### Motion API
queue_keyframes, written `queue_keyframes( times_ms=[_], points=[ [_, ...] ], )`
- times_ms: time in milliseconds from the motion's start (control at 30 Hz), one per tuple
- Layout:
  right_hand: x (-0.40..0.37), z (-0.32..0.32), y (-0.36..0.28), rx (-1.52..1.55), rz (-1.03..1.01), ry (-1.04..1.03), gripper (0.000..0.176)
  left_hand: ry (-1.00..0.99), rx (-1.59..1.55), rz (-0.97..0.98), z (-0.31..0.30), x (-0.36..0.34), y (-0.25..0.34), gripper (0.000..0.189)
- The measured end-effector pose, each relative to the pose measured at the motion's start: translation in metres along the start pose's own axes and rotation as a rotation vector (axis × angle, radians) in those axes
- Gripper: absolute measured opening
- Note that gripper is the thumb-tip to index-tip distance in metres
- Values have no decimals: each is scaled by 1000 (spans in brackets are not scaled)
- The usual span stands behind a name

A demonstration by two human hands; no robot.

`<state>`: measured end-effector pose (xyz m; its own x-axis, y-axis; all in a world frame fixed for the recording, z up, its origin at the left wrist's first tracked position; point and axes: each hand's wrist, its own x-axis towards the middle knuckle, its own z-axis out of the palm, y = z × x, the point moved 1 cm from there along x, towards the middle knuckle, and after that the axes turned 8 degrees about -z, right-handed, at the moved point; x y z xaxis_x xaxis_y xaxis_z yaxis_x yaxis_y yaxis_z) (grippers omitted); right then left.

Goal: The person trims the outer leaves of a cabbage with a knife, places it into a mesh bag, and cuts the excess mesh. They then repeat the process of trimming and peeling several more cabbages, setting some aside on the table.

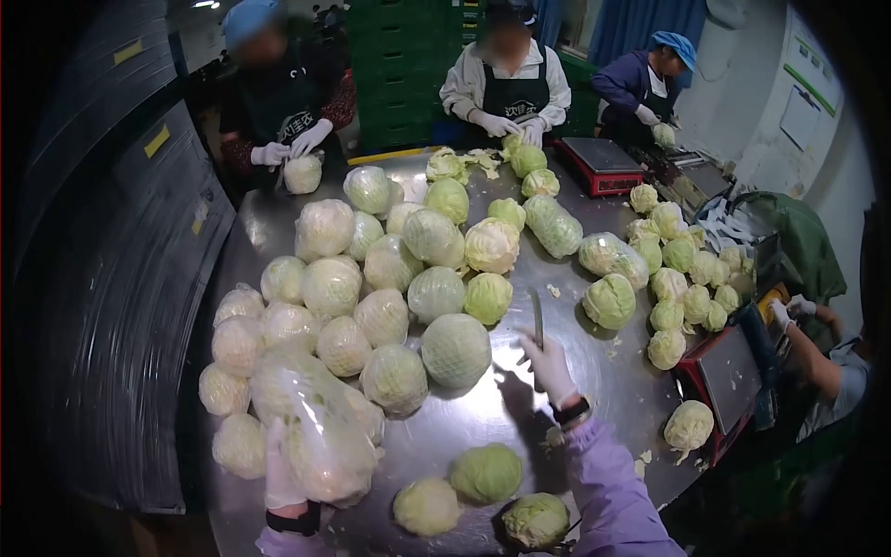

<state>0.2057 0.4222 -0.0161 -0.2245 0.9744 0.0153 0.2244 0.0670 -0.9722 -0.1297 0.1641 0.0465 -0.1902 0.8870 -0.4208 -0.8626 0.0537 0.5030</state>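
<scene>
My right hand (548, 368), in a white glove, is closed on the handle end of a knife (537, 316) whose blade points away over the metal table (594, 371). At the lower left my left hand (279, 469), also gloved, touches the side of a large clear bag of cabbages (325, 427); its fingers are largely hidden against the plastic. Wrapped cabbages (331, 286) crowd the left half of the table. A big netted cabbage (456, 351) sits left of the knife. Nearest me lie unwrapped cabbages (486, 472).
Three people in aprons work across the table, one holding a cabbage (303, 174). Another person's gloved hands show at the right edge. Red scales (601, 156) stand at the back and right (729, 381). Small cabbages (668, 286) are heaped at right. Green crates (394, 74) stand behind.
</scene>
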Motion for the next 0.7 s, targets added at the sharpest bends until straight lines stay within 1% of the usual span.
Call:
queue_keyframes(
  times_ms=[33, 67, 100, 133, 167, 233, 267, 300, 367, 400, 433, 467, 500, 533, 567, 600, 633, 667, 700],
  points=[
    [29, 2, 1, -76, -50, 86, 42, 1, 26, 62, -6, 13, 12, 60],
    [50, 9, -14, -9, -101, 83, 59, -7, 38, 59, -11, 22, 16, 60],
    [82, 15, 6, -205, -235, 141, 74, 84, 63, 158, -22, 27, 18, 62],
    [102, 26, 12, -475, -380, 244, 88, 178, 87, 259, -30, 29, 17, 64],
    [114, 35, 16, -471, -375, 252, 88, 174, 96, 256, -35, 31, 13, 64],
    [127, 48, 22, -669, -287, 129, 95, 329, 170, 463, -35, 29, 3, 65],
    [129, 45, 23, -665, -264, 111, 88, 396, 249, 480, -31, 24, -2, 67],
    [133, 40, 28, -670, -255, 103, 88, 406, 248, 471, -20, 19, -11, 67],
    [140, 15, 41, -118, -55, 100, 77, 523, 959, 683, 9, 10, -31, 68],
    [133, 2, 43, 85, -17, 91, 61, 556, 1139, 751, 16, 6, -39, 62],
    [123, -15, 44, 123, 30, 58, 54, 548, 1135, 754, 17, 3, -46, 62],
    [115, -26, 56, 176, -2, 61, 51, 401, 1397, 831, 19, 1, -53, 56],
    [97, -42, 50, 189, 40, 7, 51, 241, 1650, 901, 23, 0, -61, 51],
    [83, -52, 57, 191, 49, -15, 49, 236, 1642, 896, 27, -1, -68, 51],
    [62, -59, 52, 156, 51, -22, 52, 158, 1642, 803, 32, 0, -73, 49],
    [33, -62, 17, 0, 123, -79, 56, 82, 1637, 715, 34, 1, -77, 48],
    [28, -69, 84, 249, 77, -171, 55, 79, 1628, 720, 28, 5, -79, 48],
    [3, -63, 58, 139, 110, -246, 53, 44, 1685, 686, 18, 9, -81, 49],
    [-20, -49, 43, 215, 61, -275, 49, 10, 1743, 651, 12, 11, -84, 50]
  ],
)
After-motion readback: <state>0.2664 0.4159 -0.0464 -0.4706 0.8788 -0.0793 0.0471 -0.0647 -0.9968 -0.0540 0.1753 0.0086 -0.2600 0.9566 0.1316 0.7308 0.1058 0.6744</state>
